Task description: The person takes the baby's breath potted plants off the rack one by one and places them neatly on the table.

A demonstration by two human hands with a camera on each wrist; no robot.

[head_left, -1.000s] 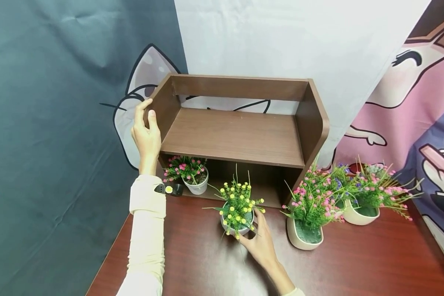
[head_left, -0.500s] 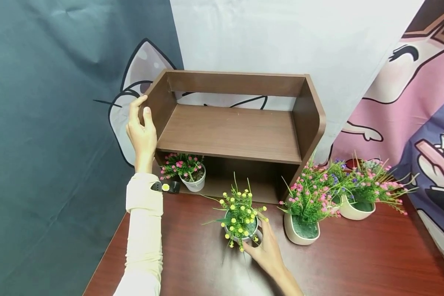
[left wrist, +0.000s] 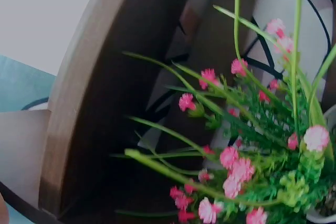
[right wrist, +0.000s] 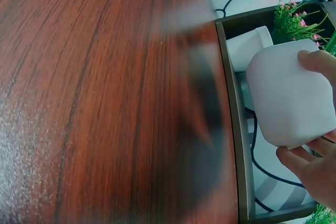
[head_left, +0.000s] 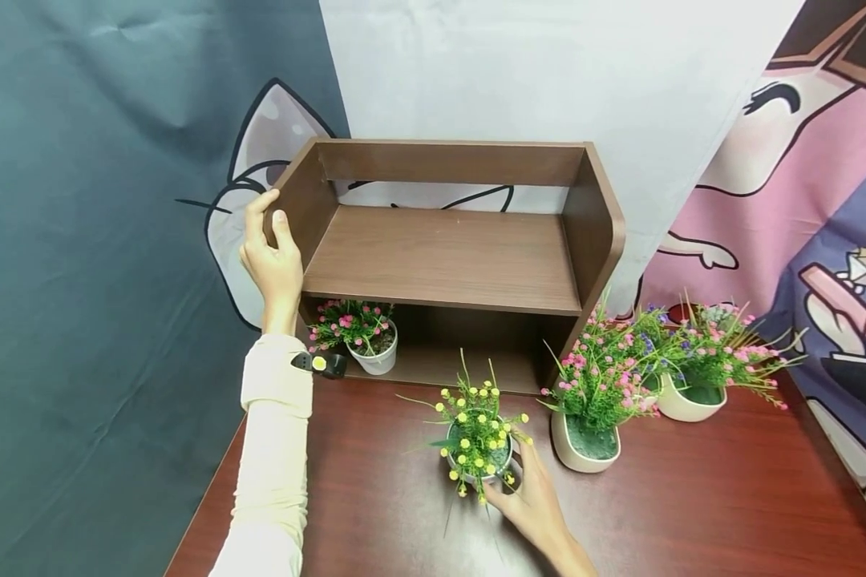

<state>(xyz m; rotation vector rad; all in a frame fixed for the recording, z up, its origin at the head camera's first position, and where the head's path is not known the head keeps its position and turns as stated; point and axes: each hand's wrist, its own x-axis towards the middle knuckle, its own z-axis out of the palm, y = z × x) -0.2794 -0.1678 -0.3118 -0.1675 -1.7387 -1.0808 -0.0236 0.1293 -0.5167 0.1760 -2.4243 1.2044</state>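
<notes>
My right hand [head_left: 527, 501] holds a small light-coloured pot of yellow artificial flowers [head_left: 479, 429] over the table in front of the shelf. In the right wrist view, fingers and thumb grip the sides of the pot [right wrist: 289, 95], and its pale base faces the camera, lifted off the tabletop. My left hand [head_left: 273, 260] grips the upper left side panel of a brown two-tier wooden shelf [head_left: 447, 256], thumb on the near side. Below that hand, a white pot of pink flowers [head_left: 375, 357] stands in the lower left compartment; its blooms [left wrist: 231, 166] fill much of the left wrist view.
Right of the shelf, a cream pot of pink flowers [head_left: 584, 445] stands on the red-brown table [head_left: 693, 497]. Behind it is another cream pot with pink flowers [head_left: 693, 401], with blue blooms [head_left: 649, 340] between them. A printed cloth backdrop [head_left: 462, 72] hangs behind the shelf.
My right hand has drawn the yellow-flower pot away from the shelf, toward me and slightly right. The left hand keeps its grip on the panel. The head view has shifted a little.
</notes>
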